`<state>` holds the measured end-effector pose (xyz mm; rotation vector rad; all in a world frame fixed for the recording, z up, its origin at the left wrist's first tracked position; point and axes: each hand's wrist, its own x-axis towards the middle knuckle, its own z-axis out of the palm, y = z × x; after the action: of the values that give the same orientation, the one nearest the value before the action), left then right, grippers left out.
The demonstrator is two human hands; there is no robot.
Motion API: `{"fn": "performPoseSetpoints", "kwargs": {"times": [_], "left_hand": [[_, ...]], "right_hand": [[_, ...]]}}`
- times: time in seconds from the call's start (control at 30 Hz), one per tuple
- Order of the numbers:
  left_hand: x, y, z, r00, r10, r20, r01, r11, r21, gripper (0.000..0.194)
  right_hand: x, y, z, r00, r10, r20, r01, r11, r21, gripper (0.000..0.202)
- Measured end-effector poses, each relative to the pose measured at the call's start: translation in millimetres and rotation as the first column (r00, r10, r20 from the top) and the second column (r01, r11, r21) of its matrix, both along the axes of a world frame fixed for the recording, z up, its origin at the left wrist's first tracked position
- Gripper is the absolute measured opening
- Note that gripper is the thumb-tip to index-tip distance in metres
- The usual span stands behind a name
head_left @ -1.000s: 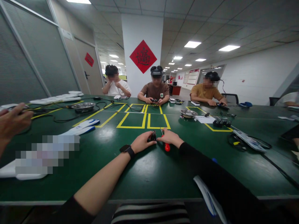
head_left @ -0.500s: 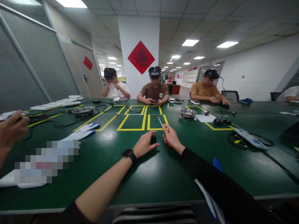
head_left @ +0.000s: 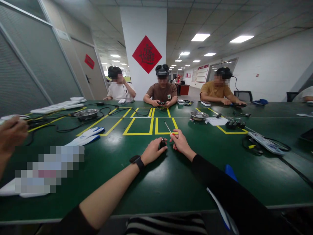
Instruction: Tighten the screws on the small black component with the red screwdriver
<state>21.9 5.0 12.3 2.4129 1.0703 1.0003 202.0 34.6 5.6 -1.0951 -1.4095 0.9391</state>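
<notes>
Just above the green table, my left hand is closed round a small black cylindrical part with a shiny metal top, which stands upright. Most of that part is covered by my fingers. Close on its right, my right hand grips a screwdriver. The shaft points up and away to the left, and a bit of red handle shows between my fingers. The screwdriver tip is apart from the black part.
Yellow tape rectangles mark the table. White-and-blue gloves lie left, near another person's hand. Metal bowls, black blocks and a power strip with cables lie farther out. Three people sit opposite.
My left fingers have closed more around the black part, the thumb drawing in. Both hands sit slightly farther right in view. The person at the far left has lowered one hand.
</notes>
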Motion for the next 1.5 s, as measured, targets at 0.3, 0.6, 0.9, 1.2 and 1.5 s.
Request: {"fn": "performPoseSetpoints", "kwargs": {"times": [0.3, 0.6, 0.9, 1.2, 1.5], "left_hand": [[-1, -1, 7.0, 0.997, -0.032, 0.074, 0.039, 0.995, -0.087, 0.039], [-4, -2, 12.2, 0.993, -0.041, 0.107, 0.055, 0.991, -0.126, 0.036], [1, 1, 6.8, 0.986, -0.081, 0.142, 0.099, 0.987, -0.125, 0.030], [1, 0, -1.2, 0.994, -0.072, 0.080, 0.076, 0.996, -0.047, 0.034], [2, -2, 0.5, 0.985, -0.114, 0.133, 0.127, 0.988, -0.088, 0.045]], "right_hand": [[2, -4, 20.8, 0.965, -0.073, -0.254, 0.065, 0.997, -0.038, 0.023], [11, -14, 52.5, 0.686, 0.277, -0.672, -0.334, 0.941, 0.047, 0.017], [-2, -24, 54.4, 0.578, 0.198, -0.792, -0.358, 0.933, -0.029, 0.020], [-17, -26, 38.7, 0.507, 0.281, -0.814, -0.473, 0.881, 0.010, 0.009], [-2, -26, 50.9, 0.503, 0.245, -0.829, -0.532, 0.843, -0.074, 0.017]]}}
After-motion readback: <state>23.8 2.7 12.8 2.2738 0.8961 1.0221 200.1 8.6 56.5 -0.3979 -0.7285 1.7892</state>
